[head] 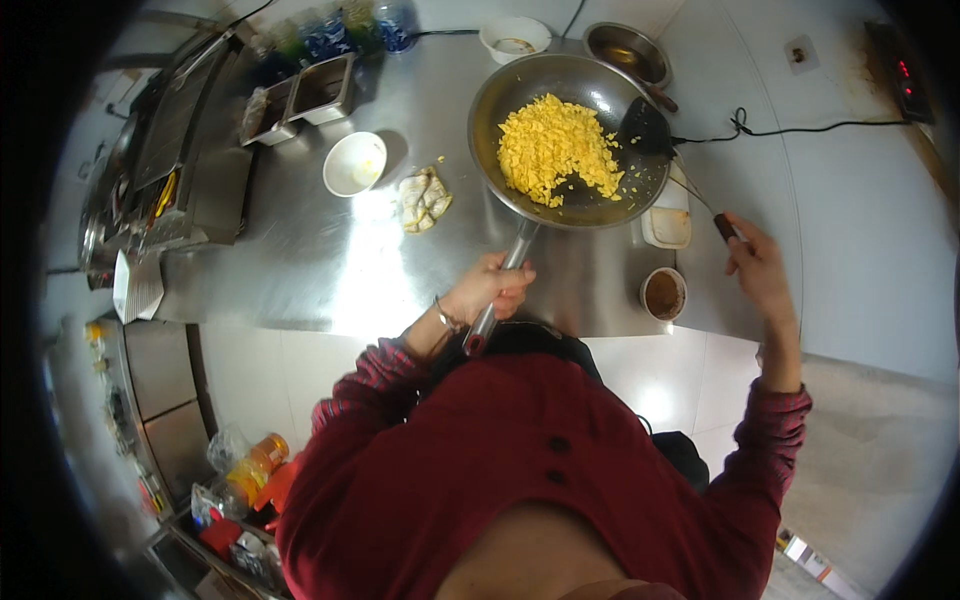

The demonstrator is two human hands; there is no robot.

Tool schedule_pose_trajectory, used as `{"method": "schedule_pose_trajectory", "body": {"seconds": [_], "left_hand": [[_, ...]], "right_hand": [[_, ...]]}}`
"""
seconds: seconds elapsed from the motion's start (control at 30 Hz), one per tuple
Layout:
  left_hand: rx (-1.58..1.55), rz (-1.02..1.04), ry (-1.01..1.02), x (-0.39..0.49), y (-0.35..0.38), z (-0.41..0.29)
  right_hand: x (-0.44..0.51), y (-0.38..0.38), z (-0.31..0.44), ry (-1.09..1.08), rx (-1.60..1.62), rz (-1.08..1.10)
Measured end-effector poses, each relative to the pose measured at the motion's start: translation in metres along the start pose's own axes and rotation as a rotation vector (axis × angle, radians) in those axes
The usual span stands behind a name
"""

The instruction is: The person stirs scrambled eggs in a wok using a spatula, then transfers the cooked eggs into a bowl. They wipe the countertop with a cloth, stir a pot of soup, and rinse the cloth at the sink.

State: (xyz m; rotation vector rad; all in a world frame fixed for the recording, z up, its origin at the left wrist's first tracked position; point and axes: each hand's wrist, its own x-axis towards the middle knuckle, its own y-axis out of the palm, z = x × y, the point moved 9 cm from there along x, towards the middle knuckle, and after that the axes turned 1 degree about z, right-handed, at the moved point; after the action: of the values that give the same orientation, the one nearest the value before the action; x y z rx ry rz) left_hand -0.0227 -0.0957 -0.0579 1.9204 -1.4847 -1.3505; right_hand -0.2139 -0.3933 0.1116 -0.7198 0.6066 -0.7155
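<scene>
My left hand (491,289) grips the metal handle of a large wok (491,176). A heap of yellow scrambled egg (555,146), broken into small pieces, lies in the wok, with scattered crumbs toward its right side. In my right hand (757,262) is the brown grip of a spatula (646,129). Its black blade rests against the wok's inner right wall, apart from the main heap of egg. Bits of egg cling to the blade.
A folded cloth (424,199) and a white bowl (349,176) sit left of the wok on the steel counter (292,225). To the right are a cup of brown powder (664,294) and a white container (667,229). Behind stand a metal bowl (637,49) and a white bowl (499,37).
</scene>
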Motion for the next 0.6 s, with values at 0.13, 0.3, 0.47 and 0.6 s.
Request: {"method": "schedule_pose_trajectory", "body": {"seconds": [0.13,0.3,0.47,0.6], "left_hand": [[0.160,-0.122,0.184,-0.036,-0.008,0.003],[0.341,-0.256,0.299,-0.088,-0.034,-0.017],[0.397,-0.270,0.298,-0.144,-0.069,-0.043],[0.464,-0.293,0.232,-0.188,-0.103,-0.048]], "right_hand": [[0.027,0.002,0.048,-0.042,-0.081,0.226],[0.031,0.045,0.082,0.088,0.041,0.463],[0.016,0.139,0.128,0.004,0.361,0.670],[0.017,0.228,0.169,-0.052,0.564,0.657]]}}
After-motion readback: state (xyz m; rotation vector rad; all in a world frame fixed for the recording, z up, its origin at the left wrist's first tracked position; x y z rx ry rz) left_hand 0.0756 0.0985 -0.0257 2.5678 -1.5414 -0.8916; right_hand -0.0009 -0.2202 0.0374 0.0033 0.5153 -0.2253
